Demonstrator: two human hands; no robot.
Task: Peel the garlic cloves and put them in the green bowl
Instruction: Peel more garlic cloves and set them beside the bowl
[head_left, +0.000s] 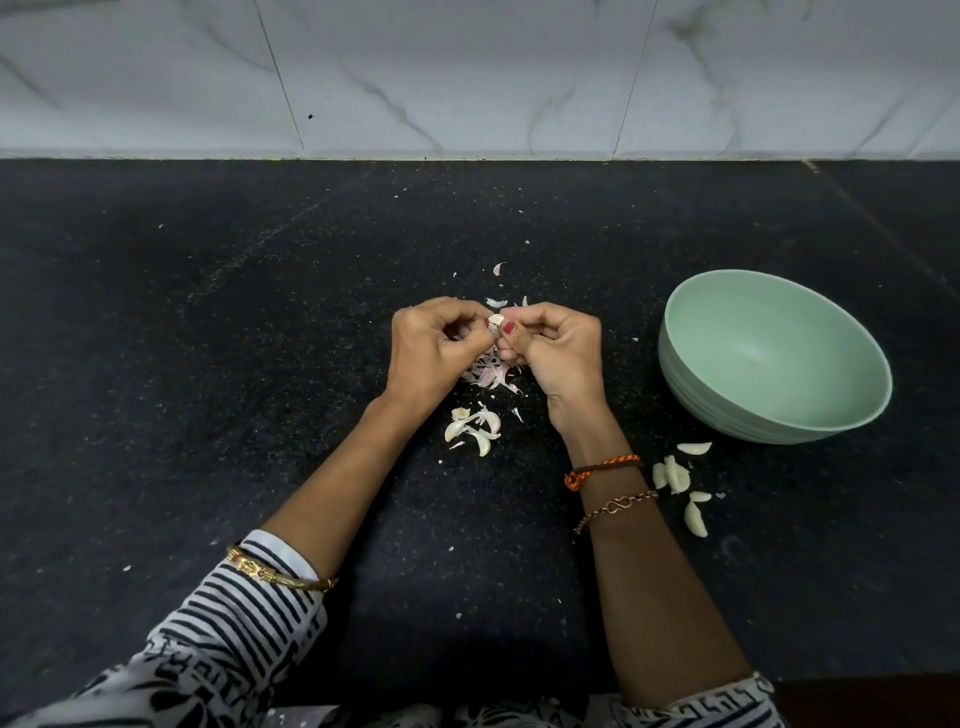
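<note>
Both hands, left hand (431, 348) and right hand (550, 353), pinch one garlic clove (496, 320) in a narrow grip; peel over the skin pile (491, 374) (green bowl (774, 415) stands empty).

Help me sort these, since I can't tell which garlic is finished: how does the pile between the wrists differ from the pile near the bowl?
The cloves between the wrists lie tangled with loose papery skin; the cloves near the green bowl look smooth and bare. The first pile is bunched tight, the second strung out. Both rest on the black counter, outside the bowl.
</note>
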